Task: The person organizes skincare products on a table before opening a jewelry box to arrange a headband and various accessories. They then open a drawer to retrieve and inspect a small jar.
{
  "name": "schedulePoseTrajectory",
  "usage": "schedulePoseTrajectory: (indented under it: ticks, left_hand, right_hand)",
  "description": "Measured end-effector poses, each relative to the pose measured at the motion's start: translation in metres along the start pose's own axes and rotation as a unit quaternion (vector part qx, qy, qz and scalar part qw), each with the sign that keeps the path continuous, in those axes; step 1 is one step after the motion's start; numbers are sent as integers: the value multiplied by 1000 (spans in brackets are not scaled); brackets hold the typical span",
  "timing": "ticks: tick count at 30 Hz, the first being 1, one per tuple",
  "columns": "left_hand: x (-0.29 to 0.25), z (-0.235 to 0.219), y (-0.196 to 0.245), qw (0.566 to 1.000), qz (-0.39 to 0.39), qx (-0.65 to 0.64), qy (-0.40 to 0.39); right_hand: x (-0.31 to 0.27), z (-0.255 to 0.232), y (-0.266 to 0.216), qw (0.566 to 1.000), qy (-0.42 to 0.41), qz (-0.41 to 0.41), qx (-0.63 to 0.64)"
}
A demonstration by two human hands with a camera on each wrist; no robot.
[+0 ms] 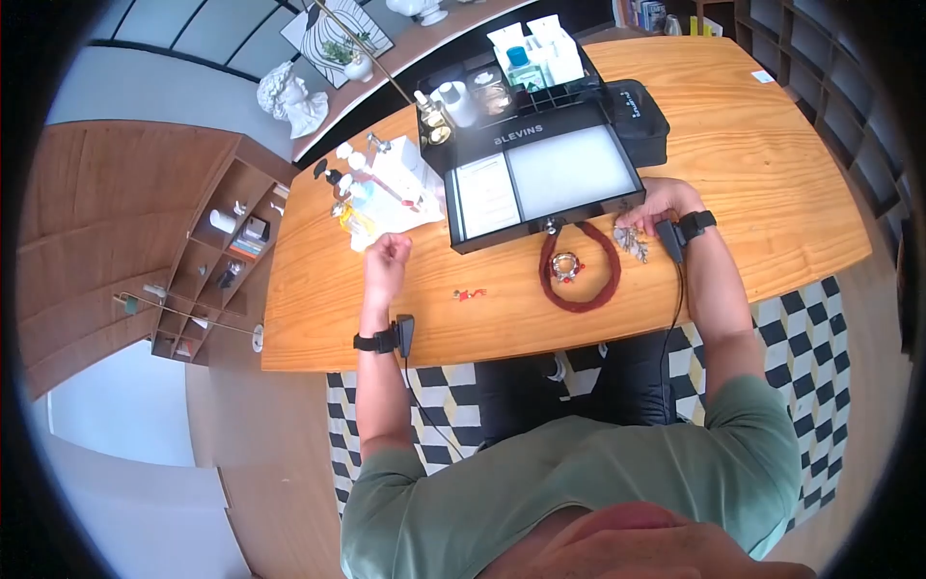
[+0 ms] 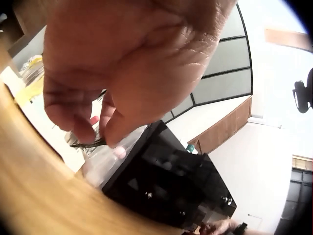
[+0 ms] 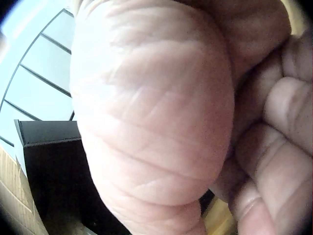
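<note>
Right hand [image 1: 666, 203] by silvery ornament [image 1: 633, 245]; grip unclear.

Cannot make out the blurred dark strand [image 2: 88, 145] by the left fingers [image 2: 63, 107], nor see whole the right fingers [image 3: 288, 161], cut off by the right wrist view's edge, nor discern the shape of the red piece [image 1: 470, 294], too small on the counter [image 1: 772, 193].

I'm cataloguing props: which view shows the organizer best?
The head view: the organizer appears nearly whole, with readable lettering. The left wrist view shows only dark outer faces; the right wrist view, apparently one cropped part.
</note>
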State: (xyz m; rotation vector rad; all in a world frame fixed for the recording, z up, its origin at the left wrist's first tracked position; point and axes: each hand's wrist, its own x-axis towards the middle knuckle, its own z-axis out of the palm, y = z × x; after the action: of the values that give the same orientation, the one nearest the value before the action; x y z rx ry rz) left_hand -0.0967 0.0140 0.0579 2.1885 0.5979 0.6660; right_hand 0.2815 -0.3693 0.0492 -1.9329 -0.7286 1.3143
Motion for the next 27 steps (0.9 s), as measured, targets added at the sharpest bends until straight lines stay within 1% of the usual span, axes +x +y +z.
schedulePoseTrajectory:
  ticks: [2, 3, 5, 6, 8, 9, 10, 11, 12, 13, 14, 15, 17, 18, 19, 21, 25, 27]
  left_hand:
    - [17, -8, 48, 998, 30, 1, 52]
    - [22, -9, 70, 998, 30, 1, 53]
    - [33, -4, 109, 991, 101, -66, 58]
    - [39, 0, 121, 991, 102, -66, 58]
    - [51, 12, 141, 985, 156, -59, 45]
    - [56, 19, 151, 985, 156, -59, 45]
    - [60, 27, 162, 977, 211, 18, 8]
    - [64, 35, 168, 960, 263, 95, -29]
    - [68, 43, 170, 960, 263, 94, -28]
    - [72, 51, 172, 957, 258, 120, -48]
    - [77, 56, 173, 954, 254, 146, -69]
    - [82, 60, 170, 953, 255, 146, -69]
    - [91, 71, 160, 945, 252, 186, -96]
    - [93, 76, 158, 947, 241, 183, -108]
    - [95, 78, 157, 946, 242, 183, -111]
    - [97, 80, 154, 931, 243, 240, -127]
    - [100, 79, 151, 931, 220, 250, -151]
    - [99, 78, 150, 936, 209, 232, -164]
  right_hand:
    - [-1, 0, -1, 1000, -6, -10, -2]
    - [-2, 0, -2, 1000, -14, -17, -4]
    - [10, -5, 8, 1000, -13, -13, -16]
    - [14, -6, 12, 1000, -12, -8, -26]
    - [10, -5, 7, 999, -6, -2, -35]
    - [8, -4, 6, 999, 0, 6, -44]
    - [9, -5, 6, 999, 0, 6, -44]
    - [11, -6, 7, 999, -3, 9, -51]
    - [10, -5, 6, 998, -6, 12, -58]
    - [8, -5, 5, 998, -6, 12, -58]
    - [5, -4, 4, 999, -11, -5, -50]
    - [1, -3, 1, 999, -16, -23, -41]
    - [-6, 1, -5, 998, -11, -33, -43]
    - [-8, 1, -5, 998, -9, -43, -46]
    - [-6, 0, -2, 998, -7, -42, -43]
    - [2, -3, 2, 998, -20, -18, -51]
    - [6, -5, 2, 997, -13, 7, -72]
    - [4, -4, 0, 997, -2, 17, -70]
